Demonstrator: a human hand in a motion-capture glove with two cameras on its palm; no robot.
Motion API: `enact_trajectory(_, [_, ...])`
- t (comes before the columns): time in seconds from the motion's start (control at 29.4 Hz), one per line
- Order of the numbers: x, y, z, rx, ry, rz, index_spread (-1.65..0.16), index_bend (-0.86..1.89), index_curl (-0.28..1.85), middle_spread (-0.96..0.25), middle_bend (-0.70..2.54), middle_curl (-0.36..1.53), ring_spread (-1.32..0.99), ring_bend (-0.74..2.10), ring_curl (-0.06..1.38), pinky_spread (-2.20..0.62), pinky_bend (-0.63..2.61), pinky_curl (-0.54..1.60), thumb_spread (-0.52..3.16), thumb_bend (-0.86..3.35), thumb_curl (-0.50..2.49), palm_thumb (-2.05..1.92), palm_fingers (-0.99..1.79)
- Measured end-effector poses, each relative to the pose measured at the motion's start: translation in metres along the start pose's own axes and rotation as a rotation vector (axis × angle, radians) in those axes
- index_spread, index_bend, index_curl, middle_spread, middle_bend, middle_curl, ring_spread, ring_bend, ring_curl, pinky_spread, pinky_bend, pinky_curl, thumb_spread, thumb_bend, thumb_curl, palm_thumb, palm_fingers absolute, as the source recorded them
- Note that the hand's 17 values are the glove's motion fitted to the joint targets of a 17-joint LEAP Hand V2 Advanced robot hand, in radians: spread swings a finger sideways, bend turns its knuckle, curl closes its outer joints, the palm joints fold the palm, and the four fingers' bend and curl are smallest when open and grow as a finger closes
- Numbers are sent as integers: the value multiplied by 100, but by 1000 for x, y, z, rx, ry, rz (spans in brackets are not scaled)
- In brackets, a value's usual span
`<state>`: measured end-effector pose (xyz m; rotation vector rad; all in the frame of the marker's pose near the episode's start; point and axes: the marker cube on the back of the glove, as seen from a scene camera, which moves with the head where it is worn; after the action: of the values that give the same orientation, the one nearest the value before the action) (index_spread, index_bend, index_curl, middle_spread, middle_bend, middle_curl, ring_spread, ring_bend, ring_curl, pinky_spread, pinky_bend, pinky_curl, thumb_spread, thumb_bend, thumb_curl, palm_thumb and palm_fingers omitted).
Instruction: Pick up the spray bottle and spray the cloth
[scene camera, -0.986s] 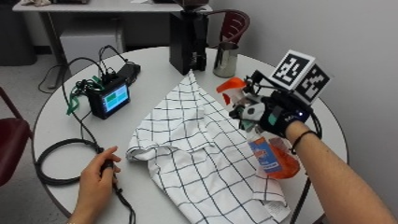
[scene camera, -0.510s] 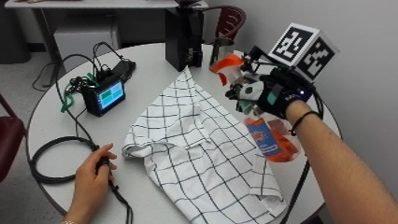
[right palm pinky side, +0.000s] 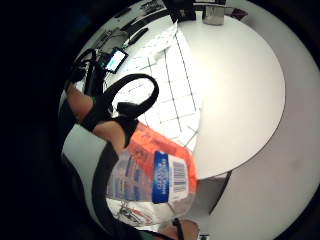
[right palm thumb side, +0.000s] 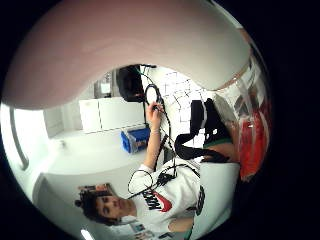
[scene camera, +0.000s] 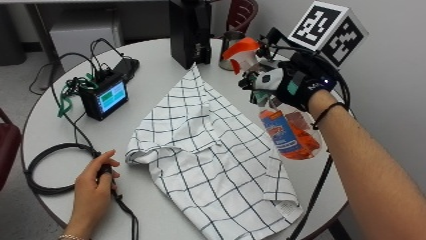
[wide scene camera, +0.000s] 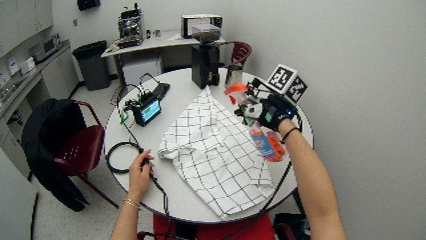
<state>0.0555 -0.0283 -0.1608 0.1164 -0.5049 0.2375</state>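
hand (wide scene camera: 271, 113) grips spray bottle (wide scene camera: 261, 131) — held above table (wide scene camera: 180, 87) | checked cloth (wide scene camera: 214, 150) lies flat — beside it

No lettering can be read; the spray bottle (right palm pinky side: 160, 175) label carries a barcode

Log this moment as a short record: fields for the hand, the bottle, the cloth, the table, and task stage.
hand: gloved right hand grips the bottle's neck, lifted above the table
bottle: clear plastic spray bottle with orange liquid and an orange trigger head, nozzle towards the cloth, body hanging tilted
cloth: white cloth with a dark grid pattern, spread rumpled on the table
table: round white table
bare hand: bare left hand rests on a black cable
stage: bottle picked up; no spray visible
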Motion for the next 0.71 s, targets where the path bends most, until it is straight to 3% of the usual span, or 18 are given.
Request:
enact_trajectory(0.31, [54,4,45,-79,-66,62,-21,4,12,-7,62,47,-8,68,41,17,31,37,106,-2,53,91,109])
enact_trajectory(0.71, [-48,8,34,224,-338,-313,-22,5,12,-6,61,47,-8,67,41,18,29,37,109,-2,52,88,106])
